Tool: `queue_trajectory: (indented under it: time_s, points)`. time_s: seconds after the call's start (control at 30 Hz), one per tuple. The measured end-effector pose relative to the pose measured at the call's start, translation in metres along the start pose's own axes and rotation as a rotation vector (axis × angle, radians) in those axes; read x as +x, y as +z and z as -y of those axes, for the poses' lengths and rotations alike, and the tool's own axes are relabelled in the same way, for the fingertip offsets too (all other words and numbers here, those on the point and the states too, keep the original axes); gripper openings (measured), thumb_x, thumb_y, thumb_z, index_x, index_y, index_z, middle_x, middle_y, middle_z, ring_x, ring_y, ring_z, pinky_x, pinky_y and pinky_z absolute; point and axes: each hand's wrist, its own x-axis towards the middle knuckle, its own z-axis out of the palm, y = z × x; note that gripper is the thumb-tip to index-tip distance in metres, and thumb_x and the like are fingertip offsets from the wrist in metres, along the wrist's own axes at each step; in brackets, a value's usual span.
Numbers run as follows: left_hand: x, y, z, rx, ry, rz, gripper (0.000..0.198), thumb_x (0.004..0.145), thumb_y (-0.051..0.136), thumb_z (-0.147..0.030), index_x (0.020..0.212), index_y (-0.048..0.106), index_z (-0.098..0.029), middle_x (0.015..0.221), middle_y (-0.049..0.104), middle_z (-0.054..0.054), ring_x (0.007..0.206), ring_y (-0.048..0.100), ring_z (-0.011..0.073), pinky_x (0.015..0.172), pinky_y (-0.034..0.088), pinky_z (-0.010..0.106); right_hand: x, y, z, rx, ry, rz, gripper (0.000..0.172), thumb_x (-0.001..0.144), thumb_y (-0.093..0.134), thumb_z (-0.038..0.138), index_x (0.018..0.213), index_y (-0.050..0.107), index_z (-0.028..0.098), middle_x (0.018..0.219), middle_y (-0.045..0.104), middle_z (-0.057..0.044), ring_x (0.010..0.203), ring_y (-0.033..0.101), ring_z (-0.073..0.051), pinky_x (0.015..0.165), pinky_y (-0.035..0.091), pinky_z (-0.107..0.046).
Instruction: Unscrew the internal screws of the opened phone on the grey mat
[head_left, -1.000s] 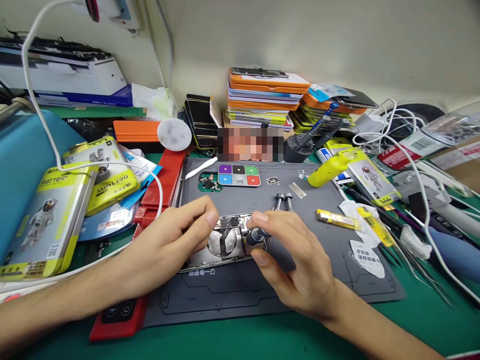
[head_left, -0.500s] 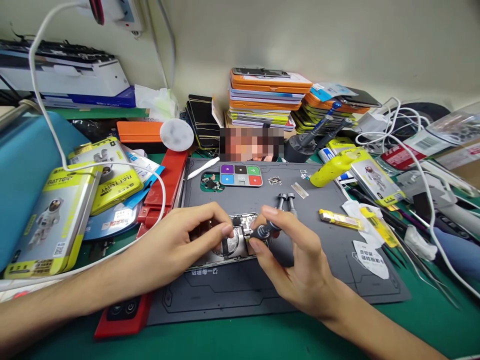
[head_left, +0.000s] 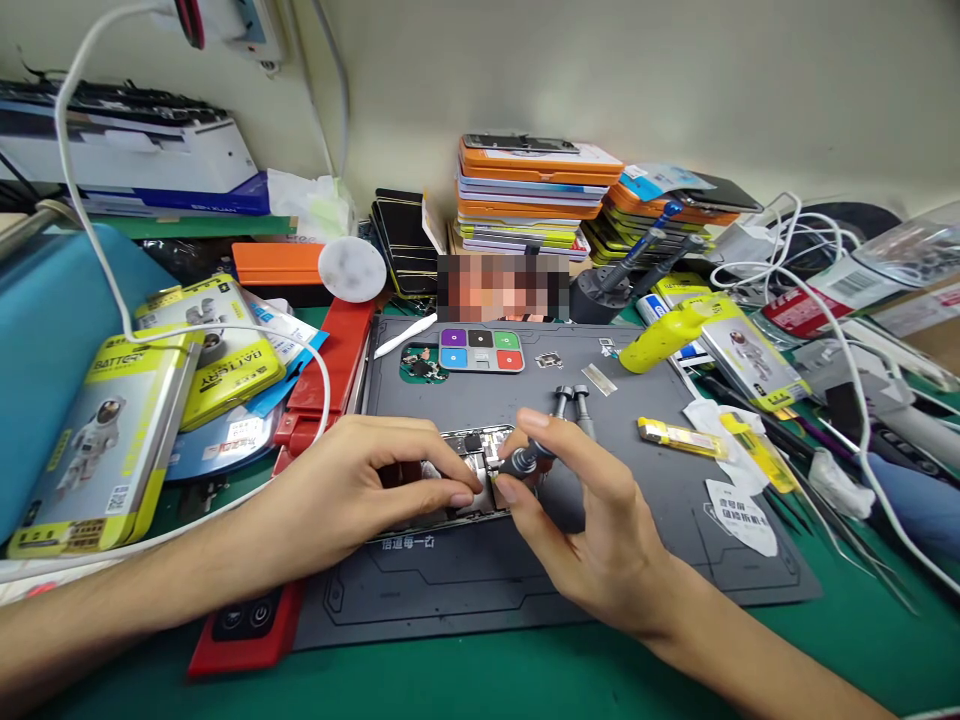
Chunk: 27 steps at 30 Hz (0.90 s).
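An opened phone [head_left: 486, 448] lies on the dark grey mat [head_left: 450, 590], its inner parts showing. My left hand [head_left: 375, 475] rests over the phone's left part, thumb and forefinger close together above its inside; whatever lies between them is too small to tell. My right hand [head_left: 600, 510] holds a dark screwdriver [head_left: 523, 458] between thumb and fingers, its tip pointing left at the phone's right part. Two more screwdrivers [head_left: 574, 400] lie on the mat just beyond my right hand.
Behind the phone are a coloured tray [head_left: 481, 351] and a white pen [head_left: 405, 336]. A yellow bottle [head_left: 664, 340] and a yellow cutter [head_left: 681, 438] are on the right. Battery boxes [head_left: 97, 440] and a red holder [head_left: 322, 380] stand left. A white cable [head_left: 325, 390] crosses the left side.
My left thumb and forefinger have moved slightly right over the phone, covering more of its middle. My right hand and the screwdriver have hardly moved.
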Motion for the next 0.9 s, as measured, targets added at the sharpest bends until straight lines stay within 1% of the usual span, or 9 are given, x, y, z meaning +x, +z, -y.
queue_trajectory:
  time_s: [0.1,0.17,0.23,0.3,0.37,0.47,0.63,0.77,0.9]
  points:
    - [0.001,0.001,0.0,-0.032,-0.02,0.0,0.011,0.101,0.077,-0.024,0.099,0.087,-0.027,0.091,0.083,-0.006,0.081,0.073,0.0084,0.074,0.053,0.013,0.0,0.0,0.004,0.04,0.041,-0.061,0.084,0.091,0.067,-0.007,0.165,0.036,0.021,0.14,0.066,-0.012,0.109,0.073,-0.022,0.086,0.066,-0.041]
    - [0.001,0.001,0.001,-0.052,-0.051,0.003,0.01,0.1,0.078,-0.025,0.099,0.088,-0.026,0.088,0.082,-0.006,0.073,0.07,0.0078,0.067,0.053,0.013,0.003,-0.002,0.01,0.118,0.141,-0.186,0.082,0.093,0.066,-0.005,0.162,0.04,0.029,0.13,0.066,-0.008,0.105,0.074,-0.02,0.086,0.068,-0.04]
    - [0.0,0.002,0.002,-0.082,-0.08,0.013,0.011,0.1,0.078,-0.027,0.099,0.088,-0.026,0.088,0.081,-0.004,0.065,0.067,0.0078,0.062,0.053,0.015,0.007,-0.004,0.017,0.238,0.301,-0.311,0.073,0.098,0.063,0.0,0.158,0.044,0.035,0.117,0.067,-0.005,0.1,0.074,-0.019,0.081,0.07,-0.037]
    - [0.0,0.002,0.003,-0.11,-0.096,0.024,0.012,0.1,0.077,-0.028,0.1,0.088,-0.025,0.088,0.081,-0.003,0.062,0.065,0.0082,0.06,0.053,0.017,0.012,-0.006,0.022,0.383,0.439,-0.354,0.065,0.103,0.062,0.007,0.157,0.045,0.039,0.108,0.071,-0.003,0.092,0.074,-0.02,0.072,0.07,-0.034]
    - [0.001,0.002,0.003,-0.129,-0.098,0.024,0.012,0.1,0.077,-0.027,0.1,0.089,-0.025,0.089,0.082,-0.002,0.062,0.065,0.0086,0.06,0.054,0.017,0.014,-0.008,0.025,0.509,0.521,-0.328,0.061,0.106,0.062,0.013,0.157,0.044,0.041,0.108,0.074,-0.002,0.084,0.074,-0.018,0.067,0.07,-0.032]
    - [0.002,0.002,0.002,-0.155,-0.099,0.012,0.01,0.099,0.079,-0.026,0.098,0.088,-0.024,0.088,0.082,-0.002,0.062,0.066,0.0083,0.061,0.055,0.016,0.012,-0.008,0.025,0.602,0.557,-0.264,0.057,0.108,0.061,0.016,0.155,0.045,0.043,0.112,0.075,-0.002,0.084,0.074,-0.017,0.073,0.071,-0.033]
    - [0.0,0.002,0.0,-0.147,-0.095,0.011,0.011,0.099,0.078,-0.027,0.099,0.088,-0.023,0.087,0.081,-0.002,0.063,0.066,0.0085,0.061,0.054,0.016,0.008,-0.005,0.025,0.606,0.576,-0.225,0.055,0.108,0.062,0.017,0.154,0.045,0.042,0.112,0.076,-0.002,0.091,0.073,-0.019,0.079,0.072,-0.036]
    - [-0.001,0.002,0.0,-0.125,-0.1,0.012,0.012,0.1,0.077,-0.03,0.101,0.088,-0.023,0.089,0.082,-0.001,0.064,0.066,0.0089,0.061,0.054,0.016,0.008,-0.005,0.025,0.596,0.569,-0.226,0.054,0.109,0.061,0.017,0.153,0.045,0.042,0.114,0.075,-0.001,0.093,0.073,-0.018,0.078,0.071,-0.033]
    - [0.001,0.002,0.0,-0.101,-0.096,0.005,0.011,0.1,0.077,-0.028,0.099,0.087,-0.023,0.087,0.082,-0.002,0.065,0.067,0.0092,0.061,0.053,0.016,0.006,-0.005,0.024,0.567,0.567,-0.221,0.055,0.109,0.062,0.017,0.154,0.044,0.042,0.115,0.075,-0.001,0.103,0.074,-0.017,0.083,0.07,-0.03]
